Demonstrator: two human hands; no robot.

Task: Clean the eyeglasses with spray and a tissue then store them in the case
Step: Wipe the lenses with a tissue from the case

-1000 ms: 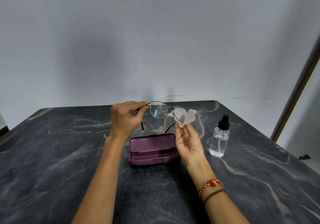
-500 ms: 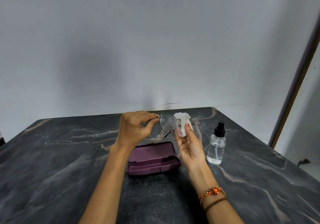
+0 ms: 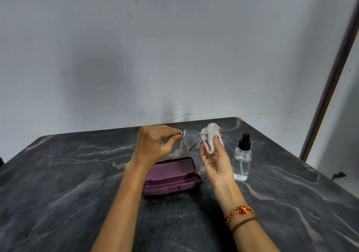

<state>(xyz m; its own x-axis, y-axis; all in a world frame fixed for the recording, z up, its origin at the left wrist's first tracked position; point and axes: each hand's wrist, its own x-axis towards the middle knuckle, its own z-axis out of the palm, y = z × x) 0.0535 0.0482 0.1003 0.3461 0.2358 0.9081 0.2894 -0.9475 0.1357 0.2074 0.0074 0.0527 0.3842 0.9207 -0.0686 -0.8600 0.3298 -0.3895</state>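
- The left hand point(image 3: 153, 144) pinches the eyeglasses point(image 3: 192, 140) at the outer corner of the frame, thumb and forefinger curled tight on the hinge, and holds them in the air above the table point(image 3: 68, 174), just beyond the case.
- The risk here, as I judge it, is that so small a pinch on thin metal could let the frame twist or slip once the wiping pushes against it.
- The eyeglasses have a thin wire frame with rounded lenses; the lens in view carries a cluster of droplets near its upper right, so it looks wet and not yet wiped.
- Wiping grit across a wet lens could scratch it, and hard pressure near the bridge could bend the wire.
- The case point(image 3: 172, 176) lies open on the table beneath the hands, a hard purple shell, long and rounded at the corners, matt inside.
- The right hand point(image 3: 215, 160) holds the tissue point(image 3: 210, 139) folded around the other lens, thumb in front and fingers behind; that lens is hidden.
- The tissue is white, soft and crumpled; damp paper may tear or leave lint.
- The spray bottle point(image 3: 241, 160) stands upright just beside the right hand, clear plastic with a black pump top; an elbow or wrist swing could knock it over.
- The table is dark stone with pale veins, hard enough to chip a dropped lens.
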